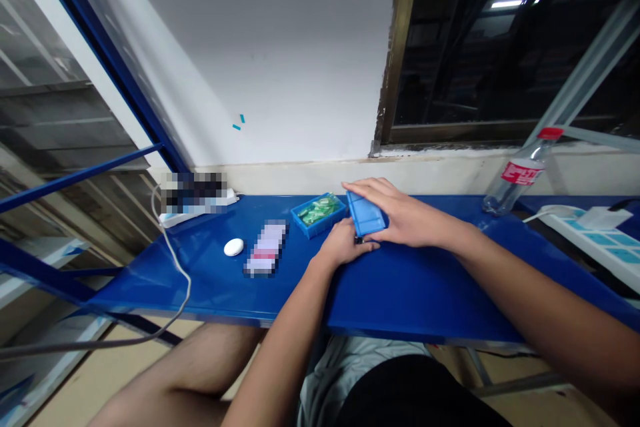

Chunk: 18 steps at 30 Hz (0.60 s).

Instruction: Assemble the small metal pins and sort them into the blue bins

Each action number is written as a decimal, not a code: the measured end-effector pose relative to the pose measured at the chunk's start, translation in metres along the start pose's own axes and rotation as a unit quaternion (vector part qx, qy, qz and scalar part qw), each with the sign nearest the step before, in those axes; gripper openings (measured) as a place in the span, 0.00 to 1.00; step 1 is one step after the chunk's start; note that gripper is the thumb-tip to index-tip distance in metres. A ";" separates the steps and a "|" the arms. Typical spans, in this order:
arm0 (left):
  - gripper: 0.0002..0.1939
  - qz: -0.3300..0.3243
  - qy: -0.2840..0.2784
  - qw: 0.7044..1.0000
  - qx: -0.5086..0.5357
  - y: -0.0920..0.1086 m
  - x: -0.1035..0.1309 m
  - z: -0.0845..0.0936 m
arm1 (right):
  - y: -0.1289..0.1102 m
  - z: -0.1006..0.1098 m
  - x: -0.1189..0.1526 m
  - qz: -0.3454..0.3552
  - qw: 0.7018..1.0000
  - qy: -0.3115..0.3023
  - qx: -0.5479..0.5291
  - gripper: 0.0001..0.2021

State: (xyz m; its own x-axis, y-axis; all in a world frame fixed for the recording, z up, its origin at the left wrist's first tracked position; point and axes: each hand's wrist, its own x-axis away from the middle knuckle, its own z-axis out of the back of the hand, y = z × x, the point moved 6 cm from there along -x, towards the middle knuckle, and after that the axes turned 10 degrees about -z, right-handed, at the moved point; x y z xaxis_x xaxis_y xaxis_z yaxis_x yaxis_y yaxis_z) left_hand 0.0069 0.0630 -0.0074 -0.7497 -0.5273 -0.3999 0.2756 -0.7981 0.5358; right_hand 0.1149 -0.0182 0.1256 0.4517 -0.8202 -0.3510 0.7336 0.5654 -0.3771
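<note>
My right hand point(395, 208) grips a small blue plastic bin point(367, 215) by its sides, tipped up on edge above the table. My left hand point(343, 241) is low at the bin's near left edge, thumb stretched out to the right and apart from the fingers. Some of its fingers are hidden by the bin, and a small dark bit shows between hand and bin, too small to name. Just left of both hands, a second blue bin point(309, 229) sits on the table, holding several green, shiny wrapped pieces point(320, 209).
On the blue table point(400, 293) lie a white oval case point(233, 247) and a blurred phone-like item point(267, 248). Power strips lie left point(200, 211) and right point(595, 233), a cable hanging at the left. A red-capped plastic bottle point(520, 173) stands back right, near the window.
</note>
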 end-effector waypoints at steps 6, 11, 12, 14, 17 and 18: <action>0.13 -0.033 -0.021 0.997 -0.064 0.005 -0.003 -0.003 | 0.036 0.040 0.038 -0.112 0.987 0.117 -0.008 0.38; 0.08 -0.012 -0.017 0.996 -0.089 0.006 -0.001 -0.005 | 0.092 0.057 0.085 -0.218 0.955 0.201 0.016 0.30; 0.07 -0.011 -0.019 0.996 -0.090 0.007 -0.001 -0.005 | 0.106 0.058 0.096 -0.240 0.946 0.214 0.025 0.30; 0.07 -0.009 -0.022 0.995 -0.092 0.008 -0.001 -0.005 | 0.135 0.056 0.117 -0.289 0.931 0.222 0.027 0.30; 0.08 -0.010 -0.025 0.994 -0.106 0.011 -0.001 -0.004 | 0.172 0.050 0.146 -0.337 0.920 0.201 0.009 0.30; 0.09 -0.010 -0.025 0.993 -0.114 0.012 -0.001 -0.004 | 0.183 0.048 0.155 -0.360 0.912 0.195 0.006 0.30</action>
State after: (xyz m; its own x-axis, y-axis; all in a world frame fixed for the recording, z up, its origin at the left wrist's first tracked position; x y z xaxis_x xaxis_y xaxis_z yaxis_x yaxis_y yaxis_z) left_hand 0.0130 0.0524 -0.0034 -0.7844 -0.4992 -0.3682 0.3848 -0.8572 0.3424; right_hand 0.3441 -0.0459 0.0435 -0.3622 -0.8841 -0.2951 0.7753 -0.1100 -0.6219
